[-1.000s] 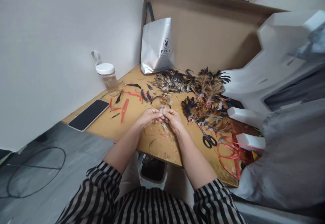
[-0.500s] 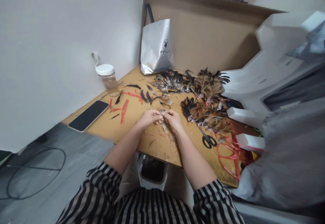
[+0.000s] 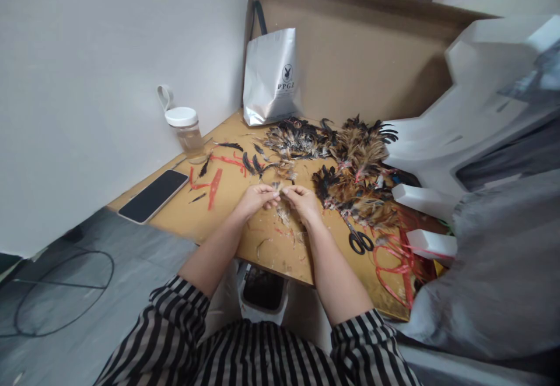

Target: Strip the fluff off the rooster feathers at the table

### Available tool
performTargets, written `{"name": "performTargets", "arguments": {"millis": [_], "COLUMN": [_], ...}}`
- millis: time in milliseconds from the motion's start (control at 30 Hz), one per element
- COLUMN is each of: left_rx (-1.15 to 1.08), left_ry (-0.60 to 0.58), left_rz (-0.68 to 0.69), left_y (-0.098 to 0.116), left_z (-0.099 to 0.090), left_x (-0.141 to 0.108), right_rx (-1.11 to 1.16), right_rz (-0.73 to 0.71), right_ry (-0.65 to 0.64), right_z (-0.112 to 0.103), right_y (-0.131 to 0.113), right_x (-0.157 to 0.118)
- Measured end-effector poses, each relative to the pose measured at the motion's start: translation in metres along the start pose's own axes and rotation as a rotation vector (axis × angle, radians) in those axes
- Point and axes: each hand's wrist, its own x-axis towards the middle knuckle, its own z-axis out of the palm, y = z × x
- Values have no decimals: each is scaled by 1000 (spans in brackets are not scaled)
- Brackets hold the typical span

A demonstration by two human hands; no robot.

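Over the middle of the table, my left hand (image 3: 259, 199) and my right hand (image 3: 301, 201) meet with thumbs and forefingers pinched. A small greyish-brown feather (image 3: 276, 186) shows at the fingertips, mostly covered by them. Just below the hands, pale feather scraps (image 3: 283, 214) lie on the wood. Bunches of brown and black feathers (image 3: 359, 199) are heaped to the right of my right hand, with black-handled scissors (image 3: 360, 242) by their near edge. Beyond my hands lie loose dark feathers (image 3: 252, 165) and a grey-black feather pile (image 3: 297, 138).
A phone (image 3: 153, 196) and a lidded cup (image 3: 188, 132) stand on the left, near red plastic strips (image 3: 214, 189). A silver bag (image 3: 269, 83) is at the back. Red string (image 3: 406, 275) and white foam (image 3: 431, 245) lie right. Below the table edge is a bin (image 3: 263, 310).
The fingertips of my two hands have drawn slightly apart, and my right hand has shifted a little to the right. The view has moved slightly; the other things stay put.
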Motion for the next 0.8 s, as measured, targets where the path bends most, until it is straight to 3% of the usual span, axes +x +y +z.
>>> {"name": "performTargets", "arguments": {"millis": [67, 267, 400, 533, 667, 800], "left_rx": [-60, -148, -156, -149, -135, -162], "left_ry": [57, 115, 104, 82, 69, 66], "left_rz": [-11, -19, -3, 1, 4, -2], "left_y": [0, 0, -1, -3, -5, -2], "left_z": [-1, -3, -4, -6, -7, -6], "left_x": [1, 2, 2, 3, 4, 2], "right_rx": [-145, -505, -657, -794, -814, -592], "right_rz": [-28, 27, -17, -122, -166, -22], "right_ry": [-8, -198, -340, -335, -288, -255], "right_z": [-12, -36, -31, -21, -18, -23], "right_y": [-1, -2, 0, 1, -1, -1], "right_x": [2, 0, -4, -9, -11, -7]}}
